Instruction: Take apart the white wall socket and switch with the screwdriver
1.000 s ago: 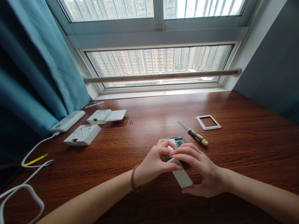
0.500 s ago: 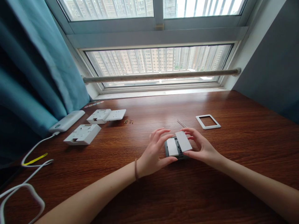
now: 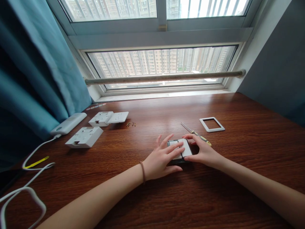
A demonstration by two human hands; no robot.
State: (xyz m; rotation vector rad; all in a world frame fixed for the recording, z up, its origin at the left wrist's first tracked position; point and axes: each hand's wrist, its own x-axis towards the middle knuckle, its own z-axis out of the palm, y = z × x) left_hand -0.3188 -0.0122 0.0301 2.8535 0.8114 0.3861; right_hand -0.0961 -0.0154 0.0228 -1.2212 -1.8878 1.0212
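A wall switch with two white rocker plates on a dark grey base lies on the table between my hands. My left hand point(image 3: 164, 156) rests across it with fingers spread, the fingertips touching the white plates. My right hand point(image 3: 202, 149) grips the right rocker plate point(image 3: 187, 151) at its edges between thumb and fingers. That plate lies nearly flat on the base point(image 3: 179, 161), beside the left plate, which is partly hidden under my left fingers. Just behind my right hand is a screwdriver point(image 3: 201, 137) with a yellow and grey handle.
A square white frame point(image 3: 203, 125) lies at the back right. To the left are two white boxes point(image 3: 83, 140), a socket plate point(image 3: 118, 117), several small brass screws point(image 3: 133, 124), a white power bank point(image 3: 69, 123) with its cable point(image 3: 35, 151), and a yellow strip point(image 3: 37, 162).
The right rocker plate has gone from tilted above the base to nearly flat on it. My left hand has moved right onto the plates. More of the screwdriver shows.
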